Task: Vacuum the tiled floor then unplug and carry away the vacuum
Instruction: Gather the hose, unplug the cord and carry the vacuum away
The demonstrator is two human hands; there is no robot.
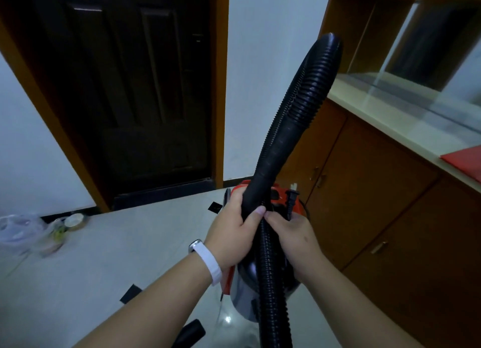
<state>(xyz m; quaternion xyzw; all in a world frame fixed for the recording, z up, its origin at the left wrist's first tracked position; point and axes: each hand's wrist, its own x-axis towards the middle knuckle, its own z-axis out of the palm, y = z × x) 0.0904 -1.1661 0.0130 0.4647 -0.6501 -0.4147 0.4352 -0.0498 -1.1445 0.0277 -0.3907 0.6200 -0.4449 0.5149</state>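
Your left hand [233, 224] grips the hose [299, 113] above the vacuum [275, 193], your right hand [290, 234] holds the cord [288, 210] beside it. Keep the plug [292, 194] tucked, and lift level.

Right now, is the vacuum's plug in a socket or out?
Out: the plug pokes up above the right hand, which holds its cord; both prongs are bare, no socket around them.

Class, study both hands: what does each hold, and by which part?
The left hand grips the vacuum hose on its smooth cuff, below the ribbed loop. The right hand grips the power cord just under its plug.
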